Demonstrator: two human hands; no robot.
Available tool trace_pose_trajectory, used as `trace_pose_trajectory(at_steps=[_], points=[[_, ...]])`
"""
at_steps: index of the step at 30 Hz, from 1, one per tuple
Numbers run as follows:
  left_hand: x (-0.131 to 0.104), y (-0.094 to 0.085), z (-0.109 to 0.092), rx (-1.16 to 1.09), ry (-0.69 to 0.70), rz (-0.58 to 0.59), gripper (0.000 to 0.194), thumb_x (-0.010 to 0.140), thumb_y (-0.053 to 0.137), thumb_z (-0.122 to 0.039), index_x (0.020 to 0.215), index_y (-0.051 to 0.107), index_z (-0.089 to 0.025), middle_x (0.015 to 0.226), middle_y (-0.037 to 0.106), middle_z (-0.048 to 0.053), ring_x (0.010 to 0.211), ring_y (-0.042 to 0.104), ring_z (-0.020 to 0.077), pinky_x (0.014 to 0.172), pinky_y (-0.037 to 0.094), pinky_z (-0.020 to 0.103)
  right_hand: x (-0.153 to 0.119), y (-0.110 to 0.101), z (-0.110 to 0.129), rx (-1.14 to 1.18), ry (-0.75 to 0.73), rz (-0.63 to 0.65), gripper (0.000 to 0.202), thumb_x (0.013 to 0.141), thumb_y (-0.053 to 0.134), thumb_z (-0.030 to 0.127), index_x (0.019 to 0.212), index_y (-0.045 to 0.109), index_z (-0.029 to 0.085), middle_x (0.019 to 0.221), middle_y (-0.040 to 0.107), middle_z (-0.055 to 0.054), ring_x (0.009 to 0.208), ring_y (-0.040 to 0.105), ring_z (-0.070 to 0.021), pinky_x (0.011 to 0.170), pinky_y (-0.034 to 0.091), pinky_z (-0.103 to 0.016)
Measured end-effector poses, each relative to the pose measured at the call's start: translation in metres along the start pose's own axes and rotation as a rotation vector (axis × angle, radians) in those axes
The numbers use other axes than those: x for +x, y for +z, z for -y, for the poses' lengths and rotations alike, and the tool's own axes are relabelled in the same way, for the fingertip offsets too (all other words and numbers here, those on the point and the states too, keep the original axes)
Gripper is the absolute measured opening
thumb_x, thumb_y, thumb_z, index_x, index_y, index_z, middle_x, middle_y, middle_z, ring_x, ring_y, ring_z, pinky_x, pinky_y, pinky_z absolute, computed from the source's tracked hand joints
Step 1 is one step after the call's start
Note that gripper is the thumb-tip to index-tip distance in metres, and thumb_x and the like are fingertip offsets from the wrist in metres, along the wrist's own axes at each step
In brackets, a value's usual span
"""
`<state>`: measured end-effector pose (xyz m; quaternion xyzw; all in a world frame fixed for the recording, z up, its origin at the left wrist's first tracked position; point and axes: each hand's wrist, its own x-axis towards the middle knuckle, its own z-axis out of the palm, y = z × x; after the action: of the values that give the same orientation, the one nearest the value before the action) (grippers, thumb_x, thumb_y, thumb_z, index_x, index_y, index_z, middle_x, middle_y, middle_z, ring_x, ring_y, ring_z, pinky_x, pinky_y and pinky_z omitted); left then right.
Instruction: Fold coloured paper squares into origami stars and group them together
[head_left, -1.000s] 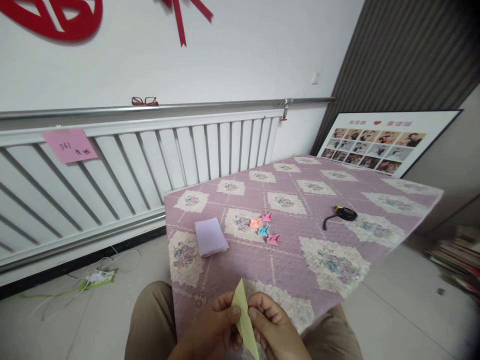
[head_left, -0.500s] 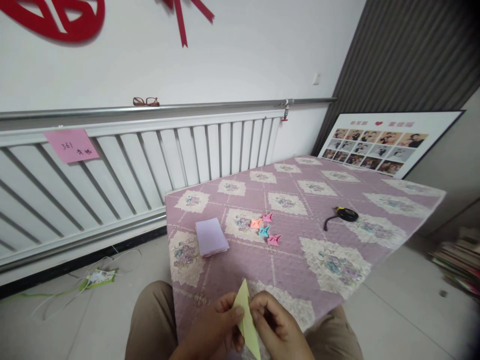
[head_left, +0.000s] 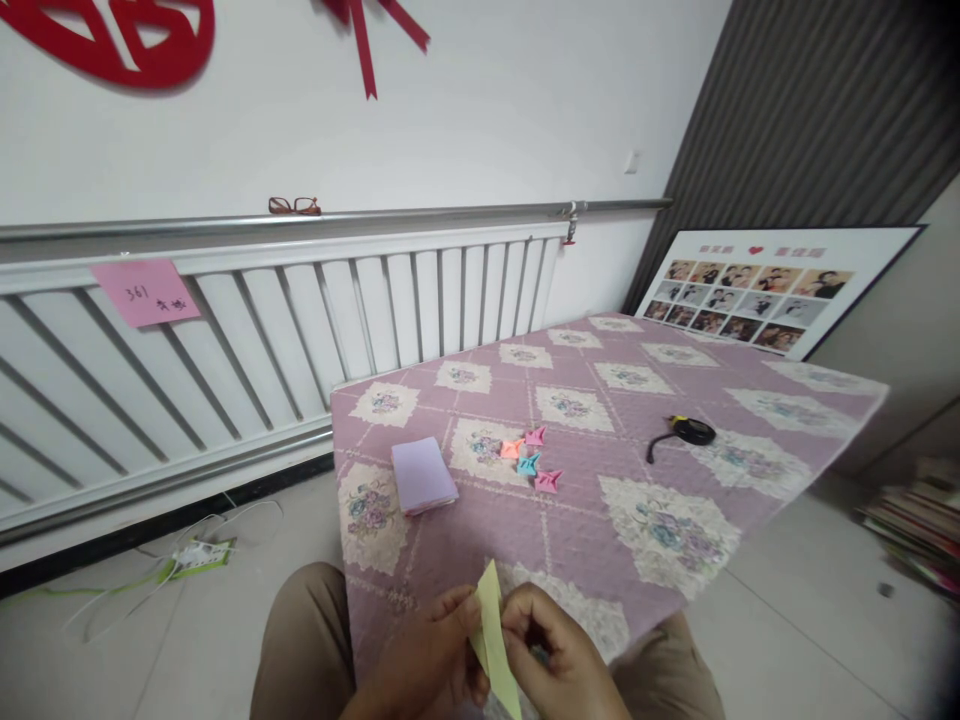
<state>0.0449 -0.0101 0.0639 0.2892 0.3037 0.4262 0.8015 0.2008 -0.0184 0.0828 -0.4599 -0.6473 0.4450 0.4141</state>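
A folded piece of yellow paper is held upright at a slant between my hands, over the near edge of the table. My left hand grips its left side between thumb and fingers. On the right side, the thumb and bent fingers of my right hand pinch the paper's edge. Beyond my hands lie small folded paper pieces: an orange one, a blue one and two pink ones. A stack of purple paper rests to their left.
The table has a purple floral cloth. A black tape measure with a strap lies to the right. A photo board leans at the far end. Behind the table are a white radiator and glasses on a pipe.
My left thumb has shifted slightly up the yellow paper, and the paper has turned a little. The things on the table have stayed in place.
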Motion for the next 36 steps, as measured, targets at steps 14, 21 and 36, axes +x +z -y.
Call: trace_pose_trajectory(at_steps=[14, 21, 36], points=[[0.000, -0.004, 0.001, 0.025, -0.019, 0.014, 0.044, 0.074, 0.074, -0.057, 0.081, 0.056, -0.017, 0.056, 0.052, -0.006, 0.042, 0.045, 0.0074, 0.039, 0.029, 0.019, 0.004, -0.015, 0.023, -0.299, -0.292, 0.240, 0.024, 0.087, 0.042, 0.009, 0.094, 0.062, 0.022, 0.090, 0.064, -0.006, 0.086, 0.063, -0.0165, 0.075, 0.048, -0.025], [0.004, -0.011, 0.005, 0.167, 0.036, 0.011, 0.043, 0.078, 0.068, -0.060, 0.082, 0.057, -0.018, 0.060, 0.049, -0.006, 0.047, 0.043, 0.0072, 0.049, 0.032, 0.020, 0.006, -0.018, 0.023, -0.383, -0.340, 0.287, 0.021, 0.085, 0.050, 0.008, 0.086, 0.064, 0.024, 0.087, 0.065, -0.004, 0.085, 0.064, -0.0158, 0.073, 0.048, -0.023], [-0.017, -0.004, -0.061, 0.763, 0.296, 0.326, 0.031, 0.076, 0.077, -0.042, 0.098, 0.068, -0.023, 0.120, 0.059, 0.007, 0.104, 0.055, 0.0226, 0.086, 0.041, 0.032, 0.003, -0.036, 0.028, -0.348, -0.229, 0.261, 0.014, 0.082, 0.056, 0.010, 0.078, 0.059, 0.023, 0.079, 0.063, 0.001, 0.075, 0.060, -0.0129, 0.067, 0.043, -0.021]])
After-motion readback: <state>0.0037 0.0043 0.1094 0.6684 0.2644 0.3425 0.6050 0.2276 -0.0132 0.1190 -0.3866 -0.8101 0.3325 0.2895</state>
